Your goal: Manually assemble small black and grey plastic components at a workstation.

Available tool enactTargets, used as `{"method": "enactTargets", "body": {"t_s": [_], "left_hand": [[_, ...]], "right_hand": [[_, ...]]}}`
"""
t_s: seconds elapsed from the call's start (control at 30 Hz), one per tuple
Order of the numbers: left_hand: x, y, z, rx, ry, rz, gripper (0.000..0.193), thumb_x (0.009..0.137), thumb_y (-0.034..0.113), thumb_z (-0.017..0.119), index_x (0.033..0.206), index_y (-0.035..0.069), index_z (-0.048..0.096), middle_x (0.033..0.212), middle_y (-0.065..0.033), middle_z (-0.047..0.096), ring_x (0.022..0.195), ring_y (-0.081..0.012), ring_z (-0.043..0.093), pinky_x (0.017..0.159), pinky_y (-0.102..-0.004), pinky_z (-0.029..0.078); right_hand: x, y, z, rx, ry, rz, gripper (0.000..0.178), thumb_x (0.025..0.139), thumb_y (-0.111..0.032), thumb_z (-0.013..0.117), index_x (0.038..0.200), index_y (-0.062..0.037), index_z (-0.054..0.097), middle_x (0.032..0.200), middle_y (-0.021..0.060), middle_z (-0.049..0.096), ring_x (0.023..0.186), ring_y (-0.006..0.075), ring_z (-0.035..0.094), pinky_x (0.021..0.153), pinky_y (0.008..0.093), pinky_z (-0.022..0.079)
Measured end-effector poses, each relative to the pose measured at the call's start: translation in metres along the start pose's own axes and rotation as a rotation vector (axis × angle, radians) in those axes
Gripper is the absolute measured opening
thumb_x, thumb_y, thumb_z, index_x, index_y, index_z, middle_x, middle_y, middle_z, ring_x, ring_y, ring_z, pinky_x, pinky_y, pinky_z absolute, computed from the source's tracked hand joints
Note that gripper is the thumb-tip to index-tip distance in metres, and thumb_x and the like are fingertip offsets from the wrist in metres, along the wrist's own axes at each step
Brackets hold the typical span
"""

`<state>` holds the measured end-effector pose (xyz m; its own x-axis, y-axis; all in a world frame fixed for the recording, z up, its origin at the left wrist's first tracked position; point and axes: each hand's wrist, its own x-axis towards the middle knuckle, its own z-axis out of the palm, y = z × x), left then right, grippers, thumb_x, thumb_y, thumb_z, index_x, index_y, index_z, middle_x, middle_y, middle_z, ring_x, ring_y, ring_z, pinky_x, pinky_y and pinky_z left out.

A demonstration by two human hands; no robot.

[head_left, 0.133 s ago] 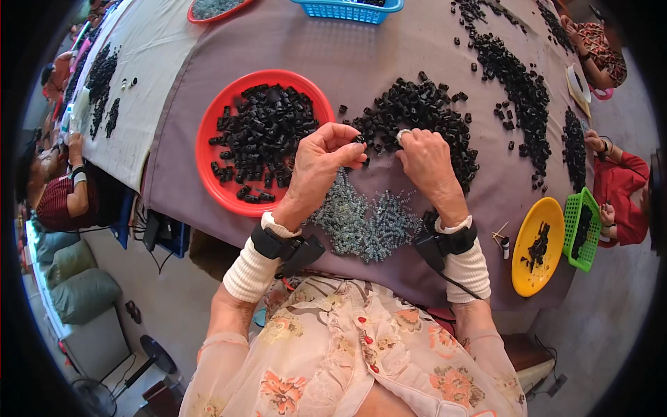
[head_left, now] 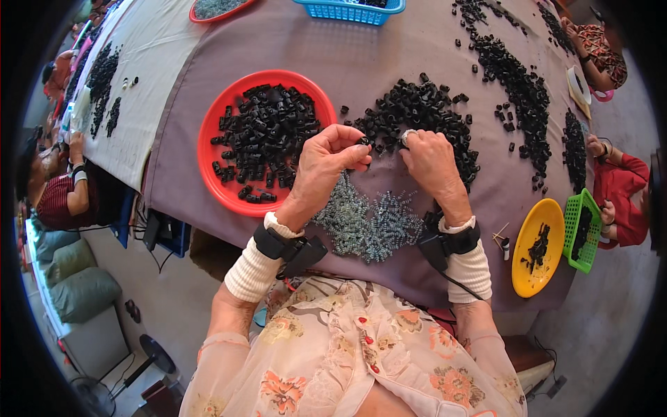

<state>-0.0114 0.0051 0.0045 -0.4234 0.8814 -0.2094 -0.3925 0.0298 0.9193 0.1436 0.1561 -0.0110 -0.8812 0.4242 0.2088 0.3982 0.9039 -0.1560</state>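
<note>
My left hand point(head_left: 325, 165) pinches a small black plastic piece point(head_left: 363, 141) between thumb and forefinger, above the near-left side of a heap of black plastic pieces point(head_left: 410, 104). Just to its right, my right hand point(head_left: 434, 163) is closed over the near edge of that heap. A pale band circles one of its fingers, and whatever its fingertips hold is hidden. Below and between both hands lies a pile of small grey-blue springs point(head_left: 372, 226). Beside my left hand stands a round red tray point(head_left: 208, 156) filled with joined black plastic pieces point(head_left: 267, 128).
At the right sit a yellow plate point(head_left: 528, 278) with black bits, a green basket point(head_left: 589, 257) and a small bottle point(head_left: 505, 247). A long row of black pieces point(head_left: 517, 87) runs along the far right. A blue basket point(head_left: 354, 12) stands at the back. Other people work at both sides.
My right hand's fingers have shifted very slightly to the right. My left hand keeps its pinch on the black plastic piece.
</note>
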Motion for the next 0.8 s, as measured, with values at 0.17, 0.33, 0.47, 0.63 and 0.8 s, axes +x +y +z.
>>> {"method": "enactTargets", "body": {"t_s": [0.17, 0.33, 0.47, 0.63, 0.8], "left_hand": [[0.001, -0.003, 0.008, -0.169, -0.036, -0.047, 0.018, 0.089, 0.005, 0.062, 0.106, 0.000, 0.057, 0.095, -0.0112, 0.067, 0.084, -0.0169, 0.066, 0.076, -0.0292, 0.055], [0.004, -0.006, 0.021, -0.290, -0.062, -0.018, 0.019, 0.089, 0.003, 0.060, 0.107, 0.000, 0.056, 0.094, -0.0099, 0.066, 0.083, -0.0164, 0.066, 0.077, -0.0291, 0.055], [0.002, -0.005, 0.023, -0.192, -0.059, 0.016, 0.019, 0.089, 0.004, 0.060, 0.107, 0.000, 0.056, 0.092, -0.0077, 0.066, 0.082, -0.0150, 0.065, 0.077, -0.0282, 0.054], [-0.001, -0.001, 0.027, -0.085, -0.074, 0.056, 0.018, 0.089, 0.004, 0.060, 0.107, 0.000, 0.056, 0.092, -0.0073, 0.066, 0.081, -0.0135, 0.065, 0.075, -0.0270, 0.054], [0.000, 0.002, 0.031, -0.087, -0.088, 0.107, 0.017, 0.089, 0.005, 0.061, 0.105, 0.000, 0.057, 0.091, -0.0069, 0.067, 0.081, -0.0124, 0.065, 0.073, -0.0251, 0.053]], "right_hand": [[-0.003, -0.017, -0.029, 0.702, 0.042, 0.218, 0.016, 0.077, -0.012, 0.072, 0.085, -0.0021, 0.062, 0.074, 0.0088, 0.062, 0.063, 0.0176, 0.059, 0.054, 0.0289, 0.044], [-0.002, -0.035, -0.028, 0.837, 0.237, 0.188, 0.020, 0.078, -0.011, 0.072, 0.094, -0.0007, 0.064, 0.076, 0.0106, 0.062, 0.063, 0.0174, 0.058, 0.054, 0.0290, 0.045], [0.001, -0.029, -0.032, 0.553, 0.316, -0.062, 0.021, 0.075, -0.009, 0.071, 0.092, -0.0006, 0.064, 0.081, 0.0112, 0.064, 0.075, 0.0274, 0.060, 0.067, 0.0359, 0.047], [0.002, -0.023, -0.050, 0.572, 0.146, -0.035, 0.021, 0.071, -0.009, 0.073, 0.088, -0.0007, 0.064, 0.081, 0.0101, 0.063, 0.075, 0.0273, 0.058, 0.069, 0.0359, 0.046], [-0.003, -0.023, -0.050, 0.728, 0.248, 0.092, 0.019, 0.068, -0.009, 0.075, 0.082, -0.0009, 0.064, 0.074, 0.0078, 0.060, 0.071, 0.0255, 0.055, 0.064, 0.0335, 0.044]]}}
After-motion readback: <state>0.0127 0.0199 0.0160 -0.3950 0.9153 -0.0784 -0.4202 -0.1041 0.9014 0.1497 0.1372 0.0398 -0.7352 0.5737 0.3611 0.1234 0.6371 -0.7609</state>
